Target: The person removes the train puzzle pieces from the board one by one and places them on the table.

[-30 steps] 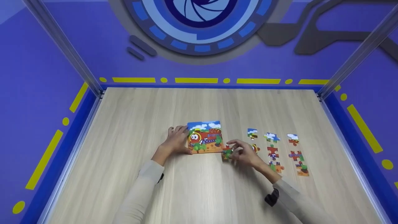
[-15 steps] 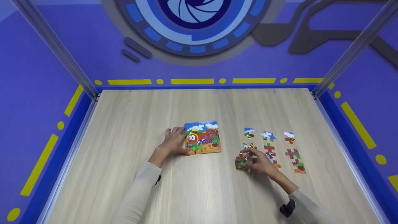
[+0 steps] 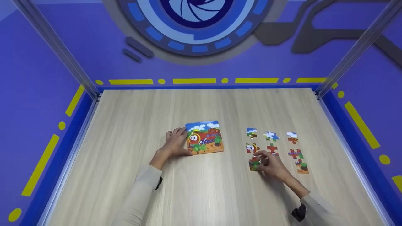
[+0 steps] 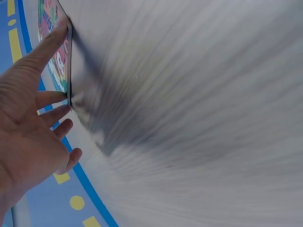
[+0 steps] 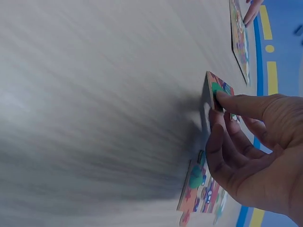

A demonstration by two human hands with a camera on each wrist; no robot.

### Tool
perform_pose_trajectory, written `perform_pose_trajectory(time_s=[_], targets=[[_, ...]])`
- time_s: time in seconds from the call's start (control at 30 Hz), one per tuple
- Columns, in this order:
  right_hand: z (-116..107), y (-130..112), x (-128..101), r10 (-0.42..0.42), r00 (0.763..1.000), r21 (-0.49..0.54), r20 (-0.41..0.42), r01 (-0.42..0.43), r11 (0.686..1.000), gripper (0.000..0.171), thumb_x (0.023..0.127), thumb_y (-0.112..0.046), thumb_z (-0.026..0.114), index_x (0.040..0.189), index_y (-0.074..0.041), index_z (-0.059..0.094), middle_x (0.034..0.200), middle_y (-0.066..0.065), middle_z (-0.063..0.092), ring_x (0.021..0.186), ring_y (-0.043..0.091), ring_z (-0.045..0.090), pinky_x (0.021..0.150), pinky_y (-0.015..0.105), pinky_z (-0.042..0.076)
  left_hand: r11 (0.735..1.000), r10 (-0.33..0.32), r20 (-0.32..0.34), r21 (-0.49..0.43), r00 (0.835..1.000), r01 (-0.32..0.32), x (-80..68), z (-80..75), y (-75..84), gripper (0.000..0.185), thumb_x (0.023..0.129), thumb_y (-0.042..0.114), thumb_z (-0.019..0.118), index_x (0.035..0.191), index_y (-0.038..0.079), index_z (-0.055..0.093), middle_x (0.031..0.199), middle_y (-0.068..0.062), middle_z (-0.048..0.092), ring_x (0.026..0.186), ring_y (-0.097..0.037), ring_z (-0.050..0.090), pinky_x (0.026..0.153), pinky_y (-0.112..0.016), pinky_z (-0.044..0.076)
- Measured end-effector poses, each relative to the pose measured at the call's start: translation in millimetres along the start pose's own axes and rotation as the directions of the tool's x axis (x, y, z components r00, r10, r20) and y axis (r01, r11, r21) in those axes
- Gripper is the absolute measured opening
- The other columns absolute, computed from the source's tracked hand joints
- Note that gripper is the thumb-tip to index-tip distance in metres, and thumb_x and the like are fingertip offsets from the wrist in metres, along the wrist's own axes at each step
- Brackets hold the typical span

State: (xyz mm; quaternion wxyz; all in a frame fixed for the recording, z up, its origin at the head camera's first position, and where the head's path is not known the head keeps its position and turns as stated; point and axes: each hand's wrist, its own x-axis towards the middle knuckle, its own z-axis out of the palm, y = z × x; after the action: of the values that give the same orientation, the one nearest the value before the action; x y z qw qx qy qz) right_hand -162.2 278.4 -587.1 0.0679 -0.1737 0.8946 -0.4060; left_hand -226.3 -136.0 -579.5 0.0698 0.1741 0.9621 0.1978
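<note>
My left hand [image 3: 174,144] holds the left side of a square puzzle board [image 3: 205,138] with a cartoon train picture. In the left wrist view its thumb lies at one corner of the board [image 4: 60,71], fingertips at another. My right hand [image 3: 274,164] pinches a jigsaw piece [image 3: 252,164] with a green plant on it between thumb and fingers. The right wrist view has this piece [image 5: 218,84] tilted close over the table. Just above it lies the jigsaw piece with the train's eyes [image 3: 251,147]. My right hand covers part of the middle column.
Loose jigsaw pieces lie in three columns on the right: a sky piece [image 3: 252,132] at left, a cloud piece [image 3: 271,136] in the middle, another cloud piece [image 3: 292,137] at right. Blue-purple walls enclose the wooden table [image 3: 150,110] at back and sides.
My right hand has carried the pinched jigsaw piece rightward, from beside the board to below the left column. My left hand stays at the board's left side.
</note>
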Motion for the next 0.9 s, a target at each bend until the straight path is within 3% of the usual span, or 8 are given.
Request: perform_pose_trajectory(time_s=[0.3,0.6,0.9], targets=[[0,1,2,-0.006,0.999,-0.031,-0.052,0.005,1.000,0.042,0.073,0.011,0.072,0.112,-0.001,0.063,0.088,0.012,0.065,0.069,0.018,0.058,0.057,0.020,0.044,0.999,0.004,0.040,-0.040,0.999,-0.003,-1.9,-5.5,1.2,0.087,0.070,0.042,0.082,0.141,0.008,0.044,0.150,-0.012,0.037,0.138,-0.034,0.026,0.105,-0.059,0.018],[-1,0,4,0.053,0.998,-0.073,-0.034,-0.055,0.996,0.041,0.076,0.006,0.073,0.114,-0.003,0.063,0.094,0.011,0.065,0.074,0.017,0.058,0.063,0.021,0.046,0.999,-0.008,0.055,-0.050,0.998,0.011,-4.0,-7.1,-0.5,0.074,0.074,0.038,0.080,0.136,0.010,0.052,0.149,-0.013,0.037,0.137,-0.034,0.027,0.105,-0.057,0.018],[0,-2,5,0.072,0.997,-0.091,-0.018,-0.074,0.993,0.041,0.076,0.003,0.074,0.115,-0.003,0.064,0.091,0.012,0.064,0.077,0.019,0.061,0.061,0.023,0.046,0.997,-0.042,0.062,-0.062,0.997,0.046,-11.9,-6.1,-3.9,0.075,0.079,0.040,0.075,0.142,0.011,0.045,0.151,-0.017,0.033,0.138,-0.034,0.027,0.105,-0.057,0.019]])
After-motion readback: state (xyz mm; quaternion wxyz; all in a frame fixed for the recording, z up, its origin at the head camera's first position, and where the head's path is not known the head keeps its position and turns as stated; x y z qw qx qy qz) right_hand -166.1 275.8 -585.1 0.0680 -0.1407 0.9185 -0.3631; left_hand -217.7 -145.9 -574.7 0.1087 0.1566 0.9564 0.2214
